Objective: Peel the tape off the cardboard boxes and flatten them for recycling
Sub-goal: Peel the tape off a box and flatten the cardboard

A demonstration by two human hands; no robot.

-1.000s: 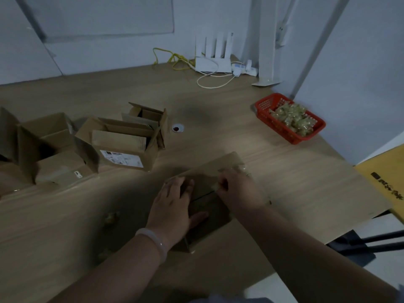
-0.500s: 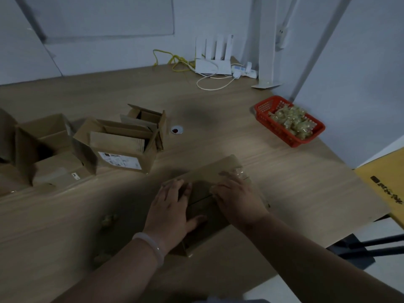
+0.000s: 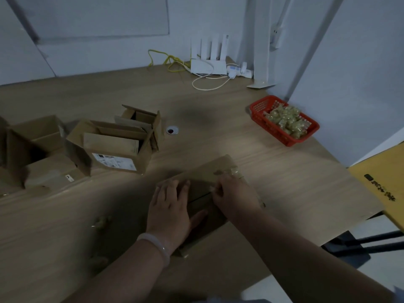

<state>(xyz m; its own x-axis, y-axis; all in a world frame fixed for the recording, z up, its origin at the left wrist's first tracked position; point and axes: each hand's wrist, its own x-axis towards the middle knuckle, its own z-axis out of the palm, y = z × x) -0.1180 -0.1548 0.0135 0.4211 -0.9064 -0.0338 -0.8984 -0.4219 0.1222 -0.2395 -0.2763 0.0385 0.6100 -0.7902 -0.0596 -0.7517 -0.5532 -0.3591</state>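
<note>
A flattened brown cardboard box [image 3: 209, 171] lies on the wooden table in front of me. My left hand [image 3: 170, 206] rests flat on its near left part, fingers straight, pressing it down. My right hand [image 3: 235, 194] lies on the box's right side, its fingertips curled at the seam and pinching what looks like clear tape [image 3: 235, 171], which crinkles along the far right edge. Three open boxes stand at the left: a labelled box [image 3: 113, 154], a smaller box [image 3: 142, 119] behind it and a third box [image 3: 32, 145] at the frame's edge.
Crumpled tape scraps [image 3: 101, 221] lie on the table left of my left arm. A red basket [image 3: 260, 108] of wrapped items sits far right. A white router [image 3: 208, 62] and cables are at the back wall. A yellow surface [image 3: 382, 189] adjoins the table's right edge.
My right hand lay flatter on the box half a second ago; its fingertips are now curled at the seam. My left hand has stayed pressed in place.
</note>
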